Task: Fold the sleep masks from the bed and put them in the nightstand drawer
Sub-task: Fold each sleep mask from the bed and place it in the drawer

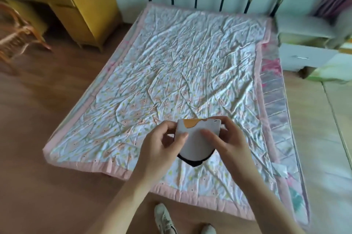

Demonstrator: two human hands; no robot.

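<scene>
In the head view, two hands are holding one sleep mask [198, 136] up over the bed [190, 58], in the lower middle of the frame. The left hand [163, 144] is pinching the mask's left side, with its thumb pressing on the white front. The right hand [226, 138] is gripping the right side, fingers curling over the top corner. The mask is looking white with an orange patch at the top and a black edge peeking out below. The bed is wearing a wrinkly flowered sheet with a pink border. A white nightstand [304, 50] is sitting at the upper right, blurry. A yellow desk [89, 5] is standing at the upper left. Two shoes [165, 218] are showing at the bottom.
</scene>
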